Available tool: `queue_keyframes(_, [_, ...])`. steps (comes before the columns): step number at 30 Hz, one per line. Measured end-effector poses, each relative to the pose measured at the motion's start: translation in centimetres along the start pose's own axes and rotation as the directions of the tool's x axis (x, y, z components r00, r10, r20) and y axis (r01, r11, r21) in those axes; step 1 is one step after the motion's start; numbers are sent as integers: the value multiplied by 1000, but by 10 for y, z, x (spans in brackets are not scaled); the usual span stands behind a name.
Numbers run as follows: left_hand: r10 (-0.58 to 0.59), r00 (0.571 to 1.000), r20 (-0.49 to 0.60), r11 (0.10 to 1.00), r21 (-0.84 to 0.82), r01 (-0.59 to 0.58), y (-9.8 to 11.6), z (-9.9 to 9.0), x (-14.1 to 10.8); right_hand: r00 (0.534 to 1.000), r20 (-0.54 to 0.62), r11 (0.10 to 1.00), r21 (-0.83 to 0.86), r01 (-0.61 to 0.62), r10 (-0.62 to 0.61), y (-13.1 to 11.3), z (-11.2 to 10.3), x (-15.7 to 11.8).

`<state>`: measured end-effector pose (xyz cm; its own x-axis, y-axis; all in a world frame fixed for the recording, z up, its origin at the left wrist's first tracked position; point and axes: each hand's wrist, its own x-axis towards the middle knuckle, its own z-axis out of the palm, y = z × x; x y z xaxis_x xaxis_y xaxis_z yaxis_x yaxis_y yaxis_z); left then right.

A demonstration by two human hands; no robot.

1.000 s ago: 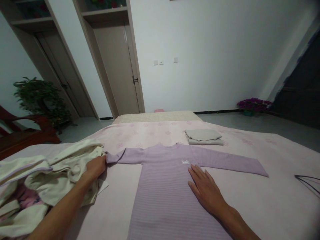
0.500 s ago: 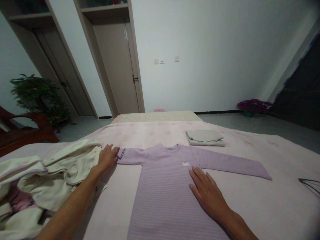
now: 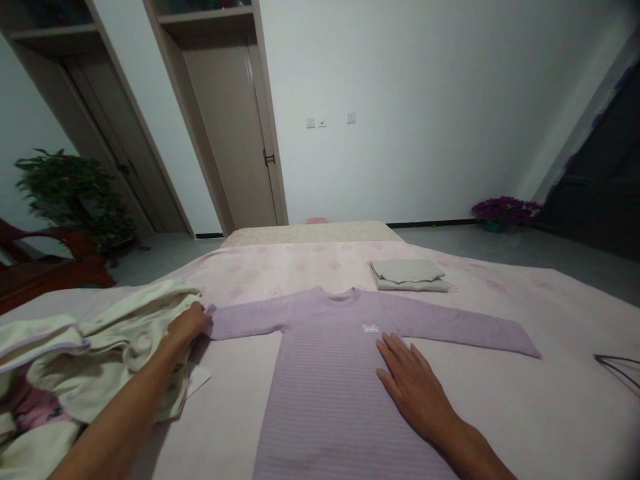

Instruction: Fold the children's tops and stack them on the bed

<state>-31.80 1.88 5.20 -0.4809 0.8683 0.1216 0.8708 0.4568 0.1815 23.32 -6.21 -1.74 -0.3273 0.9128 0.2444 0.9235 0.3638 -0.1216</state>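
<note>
A purple striped long-sleeved shirt (image 3: 330, 380) lies spread on the pink-patterned sheet (image 3: 225, 427), its neckline away from me. Both of its sleeves reach out sideways. My left hand (image 3: 193, 321) is closed on the cuff of the left-side sleeve, beside a heap of cream clothes. My right hand (image 3: 417, 387) rests palm down on the shirt's chest, just below a small white print, with its fingers stretched out.
The heap of cream clothes (image 3: 110, 347) covers the left side. A folded grey garment (image 3: 407, 275) lies beyond the right-side sleeve. Part of a black wire object (image 3: 617, 367) shows at the right edge. A wooden chair (image 3: 55, 257) stands at the far left.
My left hand has moved left with the cuff, and the left-side sleeve, bunched at its end before, now reaches further out. My right hand has stayed in place on the shirt.
</note>
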Motion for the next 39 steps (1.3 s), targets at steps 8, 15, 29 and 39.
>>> queue_keyframes(8, [339, 939, -53, 941, 37, -338, 94, 0, -28, 991, 131, 995, 104, -5, -9, 5, -44, 34])
queue_keyframes(15, [374, 927, 38, 926, -77, -370, 203, 45, -29, 964, 132, 970, 47, -239, 231, 22, -58, 157])
queue_keyframes(29, [401, 911, -93, 911, -62, -408, 242, 74, -45, 951, 82, 954, 5, -299, 297, 30, -3, 204])
queue_keyframes(39, [593, 800, -86, 796, -85, -599, 251, 90, -103, 991, 54, 992, 29, -126, 124, -16, 2, 158])
